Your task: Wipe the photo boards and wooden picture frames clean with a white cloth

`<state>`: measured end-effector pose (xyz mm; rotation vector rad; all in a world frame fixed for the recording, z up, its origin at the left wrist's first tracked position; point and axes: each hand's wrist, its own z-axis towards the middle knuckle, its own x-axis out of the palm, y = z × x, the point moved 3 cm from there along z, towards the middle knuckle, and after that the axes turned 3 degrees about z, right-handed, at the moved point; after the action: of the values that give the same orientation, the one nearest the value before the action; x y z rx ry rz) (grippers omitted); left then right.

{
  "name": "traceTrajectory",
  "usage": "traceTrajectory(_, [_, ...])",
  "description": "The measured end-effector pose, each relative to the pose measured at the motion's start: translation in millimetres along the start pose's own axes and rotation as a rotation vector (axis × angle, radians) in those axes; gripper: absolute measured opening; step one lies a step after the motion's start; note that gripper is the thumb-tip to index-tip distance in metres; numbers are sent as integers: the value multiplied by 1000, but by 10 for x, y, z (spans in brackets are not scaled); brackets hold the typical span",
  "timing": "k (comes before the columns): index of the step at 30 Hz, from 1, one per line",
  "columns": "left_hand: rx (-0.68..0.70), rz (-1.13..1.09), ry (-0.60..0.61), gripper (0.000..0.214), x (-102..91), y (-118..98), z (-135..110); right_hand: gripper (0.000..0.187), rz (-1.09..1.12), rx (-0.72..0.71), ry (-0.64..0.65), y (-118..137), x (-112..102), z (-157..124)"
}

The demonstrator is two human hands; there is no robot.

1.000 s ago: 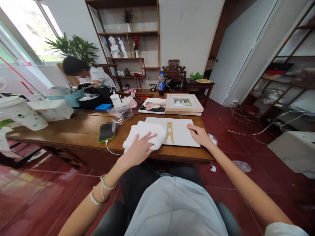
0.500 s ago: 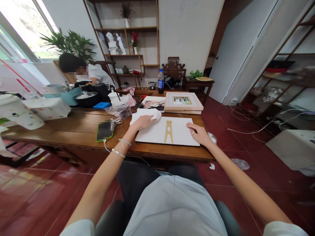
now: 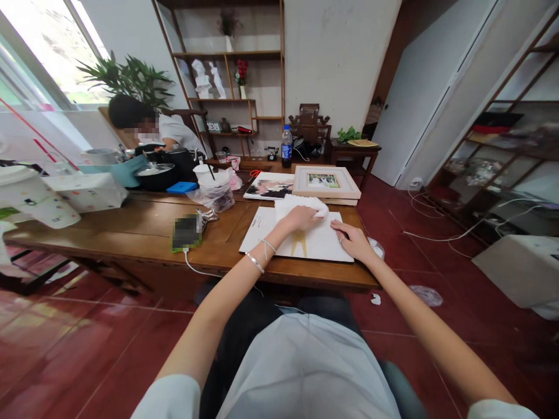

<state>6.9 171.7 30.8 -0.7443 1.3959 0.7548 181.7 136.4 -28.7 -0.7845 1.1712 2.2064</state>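
A flat white panel (image 3: 261, 233) with dark edges lies on the wooden table in front of me. On its upper face is a gold A-shaped piece (image 3: 299, 247), its top now hidden by my arm and the cloth. My left hand (image 3: 301, 217) is closed on a bunched white cloth (image 3: 290, 205) and presses it on the panel's upper middle. My right hand (image 3: 351, 237) grips the panel's right edge, fingertips on the top face. A ring shows on one of its fingers.
Behind the panel lie a white-framed picture (image 3: 326, 179) and a photo print (image 3: 269, 185). A phone-like device (image 3: 186, 231) with a cable, a bagged cup (image 3: 213, 183) and a blue-capped bottle (image 3: 286, 146) stand about the table (image 3: 131, 233). Another person (image 3: 172, 129) sits at the far left.
My left hand has slid the white cloth rightward across the panel, from its left upper corner to the upper middle. My right hand stays at the right edge.
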Motion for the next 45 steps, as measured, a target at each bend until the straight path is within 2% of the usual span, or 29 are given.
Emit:
traceTrajectory(3, [-26, 9, -29, 49, 44, -93, 4, 38, 17, 2, -4, -3, -1, 1])
traceTrajectory(6, [-95, -6, -39, 49, 71, -28, -56, 38, 22, -5, -5, -6, 1, 0])
traceTrajectory(14, [-278, -29, -64, 46, 74, 515, -388, 36, 31, -7, -22, -12, 1, -3])
traceTrajectory(18, [-315, -21, 15, 49, 56, 650, -470, 36, 43, -3, -18, -2, -4, -2])
traceTrajectory(21, [-305, -12, 1, 49, 22, 530, -391, 36, 49, -1, -15, 1, -6, -2])
traceTrajectory(29, [-84, -38, -60, 47, 75, -279, 193, 36, -33, -32, 3, 11, -6, -5])
traceTrajectory(33, [-5, -40, -132, 48, 116, -545, 374, 30, -99, -26, 7, 6, -12, 1])
traceTrajectory(37, [-14, -11, -162, 46, 147, -571, 353, 30, -76, -16, 10, 43, -26, 1])
traceTrajectory(45, [-143, 73, -187, 40, 166, -322, 60, 39, 3, 2, 12, 47, -21, -12])
